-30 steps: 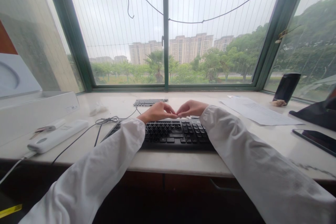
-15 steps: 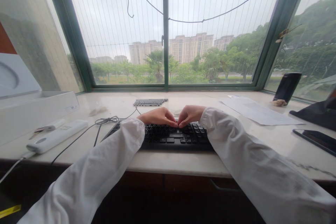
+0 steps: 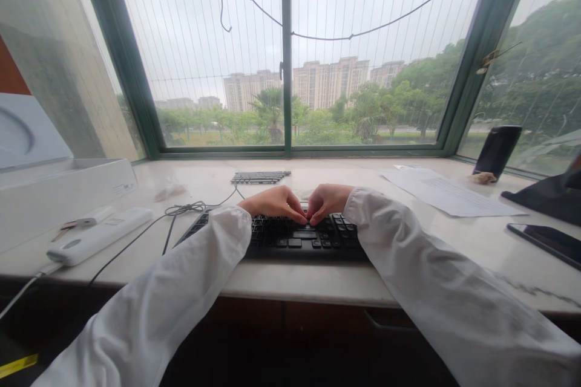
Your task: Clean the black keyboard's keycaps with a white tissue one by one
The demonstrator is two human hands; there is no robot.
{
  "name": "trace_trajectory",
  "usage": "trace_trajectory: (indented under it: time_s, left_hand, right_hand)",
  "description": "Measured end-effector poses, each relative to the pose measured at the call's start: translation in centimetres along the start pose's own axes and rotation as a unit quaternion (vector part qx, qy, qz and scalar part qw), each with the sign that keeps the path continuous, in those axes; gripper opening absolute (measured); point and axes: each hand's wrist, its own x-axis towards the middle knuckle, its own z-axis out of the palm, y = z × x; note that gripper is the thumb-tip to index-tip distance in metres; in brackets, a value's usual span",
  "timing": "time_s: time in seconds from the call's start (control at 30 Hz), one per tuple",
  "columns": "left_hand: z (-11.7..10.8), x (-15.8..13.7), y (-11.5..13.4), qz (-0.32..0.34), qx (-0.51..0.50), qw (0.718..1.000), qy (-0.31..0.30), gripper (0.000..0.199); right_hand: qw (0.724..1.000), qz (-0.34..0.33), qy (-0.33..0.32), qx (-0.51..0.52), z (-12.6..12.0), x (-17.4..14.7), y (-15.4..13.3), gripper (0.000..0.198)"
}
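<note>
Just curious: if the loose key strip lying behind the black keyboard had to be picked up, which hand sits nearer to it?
Probably the left hand: the key strip lies just beyond it, while the right hand sits further right.

one head-worn camera looks forward and slightly down across the worktop [image 3: 281,281] toward the window [image 3: 285,54], close above the keyboard [image 3: 295,236].

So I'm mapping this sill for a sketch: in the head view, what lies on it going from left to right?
White box → white remote-like device → tangled cable → left hand → right hand → paper sheet → dark cylinder → phone.
</note>
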Motion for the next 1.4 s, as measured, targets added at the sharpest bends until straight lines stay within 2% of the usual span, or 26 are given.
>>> trace_trajectory:
  time_s: [0.2, 0.4, 0.57, 0.77, 0.93, 1.13, 1.4]
  left_hand:
    - [0.1, 0.0, -0.3, 0.003, -0.007, 1.0, 0.004, 0.043]
    - [0.0, 0.1, -0.3, 0.008, -0.013, 1.0, -0.002, 0.044]
    - [0.0, 0.0, -0.2, -0.006, -0.004, 1.0, -0.009, 0.046]
    - [0.7, 0.4, -0.9, -0.041, -0.046, 0.998, 0.023, 0.05]
    - [0.9, 1.2, -1.6, -0.059, -0.056, 0.997, 0.003, 0.049]
    - [0.8, 1.8, -2.0, -0.059, -0.042, 0.997, -0.019, 0.049]
    - [1.0, 1.7, -1.5, -0.042, -0.024, 0.998, -0.026, 0.05]
  right_hand:
    - [1.0, -0.015, -0.013, 0.019, -0.3, -0.1, 0.5, 0.056]
    - [1.0, -0.009, 0.003, -0.015, -0.2, 0.3, 1.0, 0.057]
    - [1.0, -0.006, 0.002, -0.02, -0.1, 0.3, 1.1, 0.056]
    - [1.0, -0.006, -0.011, -0.027, -0.1, 0.4, 0.9, 0.055]
    - [0.999, -0.006, -0.027, -0.037, 0.0, 0.6, 0.2, 0.053]
    - [0.997, 0.015, -0.015, -0.078, 0.2, 0.5, -1.0, 0.044]
    - [0.995, 0.023, -0.035, -0.089, 0.0, 1.7, 0.1, 0.044]
